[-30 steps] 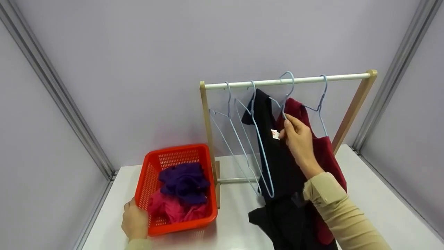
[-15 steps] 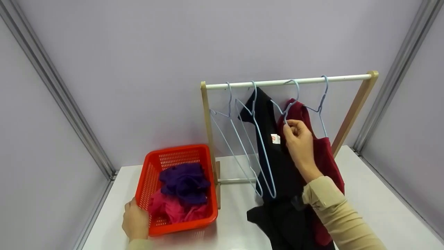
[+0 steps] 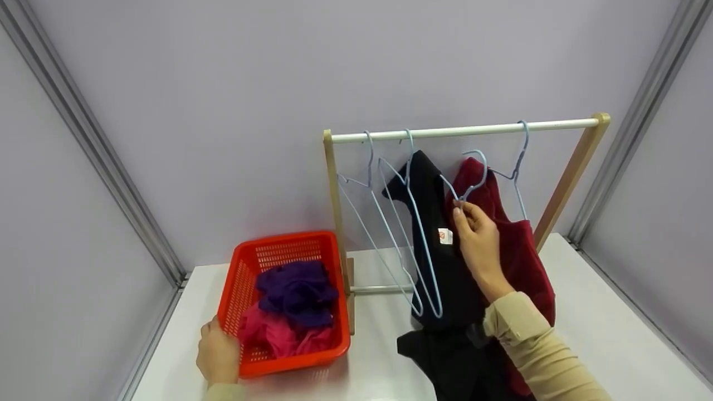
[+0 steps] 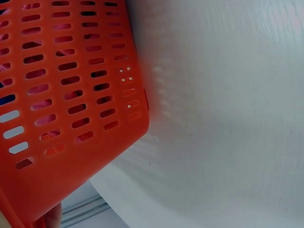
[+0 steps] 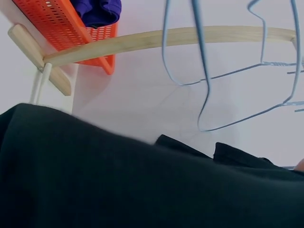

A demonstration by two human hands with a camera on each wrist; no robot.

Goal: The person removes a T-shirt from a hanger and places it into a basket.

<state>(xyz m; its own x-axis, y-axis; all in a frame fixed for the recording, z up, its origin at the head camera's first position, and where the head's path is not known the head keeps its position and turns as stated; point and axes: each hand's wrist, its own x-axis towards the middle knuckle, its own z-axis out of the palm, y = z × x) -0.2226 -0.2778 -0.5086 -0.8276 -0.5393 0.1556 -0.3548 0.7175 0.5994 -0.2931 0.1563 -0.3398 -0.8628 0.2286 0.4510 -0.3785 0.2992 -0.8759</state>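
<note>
My right hand (image 3: 480,239) pinches a light blue wire hanger (image 3: 483,167) just below its hook. The hook stands off the rack's white rail (image 3: 445,132), a little below it and in front. A black garment (image 3: 440,278) with a white tag (image 3: 445,236) is draped on this hanger; in the right wrist view the black cloth (image 5: 118,180) fills the lower half. Behind my hand, a dark red garment (image 3: 521,245) hangs on another hanger (image 3: 523,150). My left hand (image 3: 217,353) grips the left rim of a red plastic basket (image 3: 289,365), whose slotted wall fills the left wrist view.
Purple cloth (image 3: 298,292) and pink cloth (image 3: 273,331) lie in the basket. Two bare blue hangers (image 3: 409,195) hang on the rail's left part. The rack's wooden post (image 3: 334,206) stands right beside the basket. A white table (image 3: 373,356) carries everything, with grey walls around.
The held hanger's hook has come off the rail and dropped below it, and the black garment has sunk slightly with it. My left hand and the basket have stayed put.
</note>
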